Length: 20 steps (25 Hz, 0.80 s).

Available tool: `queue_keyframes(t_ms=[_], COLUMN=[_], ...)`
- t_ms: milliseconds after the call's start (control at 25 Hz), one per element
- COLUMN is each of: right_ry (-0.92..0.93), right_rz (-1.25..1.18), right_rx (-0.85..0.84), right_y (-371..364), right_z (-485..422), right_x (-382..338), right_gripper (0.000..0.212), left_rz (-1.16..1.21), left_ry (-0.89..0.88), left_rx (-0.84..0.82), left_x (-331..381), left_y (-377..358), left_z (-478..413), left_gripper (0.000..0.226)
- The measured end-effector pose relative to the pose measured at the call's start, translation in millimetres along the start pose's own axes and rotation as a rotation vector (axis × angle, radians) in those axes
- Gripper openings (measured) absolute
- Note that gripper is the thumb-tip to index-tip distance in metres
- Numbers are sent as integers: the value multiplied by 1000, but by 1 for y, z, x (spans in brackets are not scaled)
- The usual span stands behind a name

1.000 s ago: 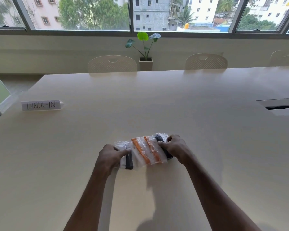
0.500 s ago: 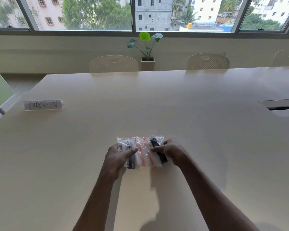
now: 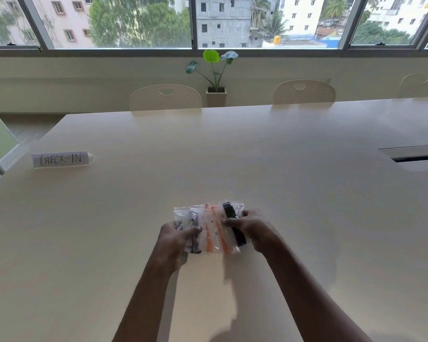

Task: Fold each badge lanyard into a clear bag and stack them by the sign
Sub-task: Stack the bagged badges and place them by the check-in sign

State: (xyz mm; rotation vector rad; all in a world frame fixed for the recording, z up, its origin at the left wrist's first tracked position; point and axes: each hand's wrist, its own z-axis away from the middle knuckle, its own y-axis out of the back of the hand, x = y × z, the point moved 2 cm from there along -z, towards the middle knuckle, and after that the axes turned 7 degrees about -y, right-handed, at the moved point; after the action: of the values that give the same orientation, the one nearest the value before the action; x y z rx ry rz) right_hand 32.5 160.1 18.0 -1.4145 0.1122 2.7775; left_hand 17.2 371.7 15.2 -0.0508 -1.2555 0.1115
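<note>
Several clear bags (image 3: 214, 228), each with a folded lanyard inside, are bunched together between my hands near the table's front middle. Orange lanyards show in the middle bags, black ones in the outer bags. My left hand (image 3: 177, 239) grips the left side of the bunch, thumb on top. My right hand (image 3: 253, 230) grips the right side over a black lanyard. The bags overlap like a fanned pack and look slightly raised off the table. The white CHECK-IN sign (image 3: 59, 159) stands far off at the table's left edge.
The pale table (image 3: 232, 156) stretches wide around the bags. A cable slot (image 3: 415, 157) is set in its right side. Chairs (image 3: 165, 98) line the far edge, and a potted plant (image 3: 216, 77) stands by the wall under the windows.
My hands have pushed the spread-out bags closer together into a tighter bunch and lifted them a little. The sign has not moved.
</note>
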Motion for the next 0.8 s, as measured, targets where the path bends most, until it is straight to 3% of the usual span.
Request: queue_keyframes(t_ms=[120,240,400,640,760,800], right_ry=[-7,24,32,20,25,19], right_rz=[-88,-186,-288,-325,-351,-367], right_rx=[-56,-131,-233,-239,-215,-197], right_y=[5,7,12,-4,-19,-24], right_z=[2,6,13,26,36,39], right_x=[6,9,11,21,28,31], right_gripper=[32,47,38,45,31,35], left_rz=[123,215,269,302,288,288], left_ry=[39,29,2,65,57,51], left_rx=[-47,-97,-154,-200,-206,-198], left_x=[-3,-5,-5,-7,-9,-10], left_y=[-1,1,4,15,26,30], left_z=[-1,0,2,12,18,19], left_gripper=[22,32,48,33,36,36])
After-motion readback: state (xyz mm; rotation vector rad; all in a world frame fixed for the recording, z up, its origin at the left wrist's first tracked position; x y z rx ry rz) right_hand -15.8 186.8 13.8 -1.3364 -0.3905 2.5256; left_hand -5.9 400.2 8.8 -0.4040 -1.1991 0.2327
